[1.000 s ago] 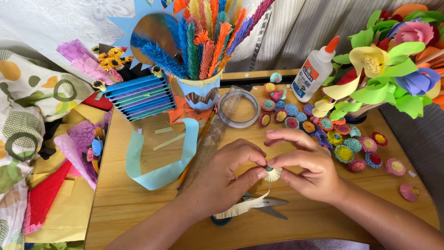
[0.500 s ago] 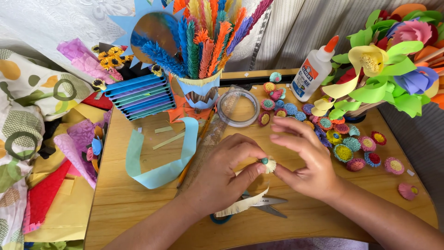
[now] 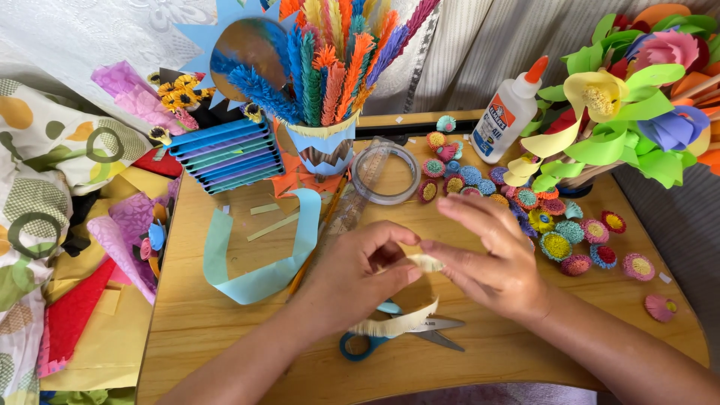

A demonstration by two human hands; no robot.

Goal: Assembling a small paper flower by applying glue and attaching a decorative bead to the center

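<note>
Paper strip (image 3: 397,324), cream and cut into a fine fringe, hangs between the two hands, just above the wooden table (image 3: 225,330); its near end is rolled into a small coil (image 3: 426,262) and the loose tail droops down and to the left, over the blue-handled scissors (image 3: 390,337). Left hand (image 3: 352,277) sits on the left of the coil, thumb and first finger bent and pinched shut on the strip right beside it; right hand (image 3: 495,259) sits on the right, its fingertips closed on the coil itself, the other fingers spread out above. Both hands are touching the strip, so neither is far off — but the right one has the rolled end. The strip's long line runs from the coil down toward the person's left side — away from the right hand. Well apart, past the right hand, lie many small round paper flowers (image 3: 556,245); a glue bottle (image 3: 511,112) stands behind them; a loop of light blue paper (image 3: 262,277) lies near the left hand.
</note>
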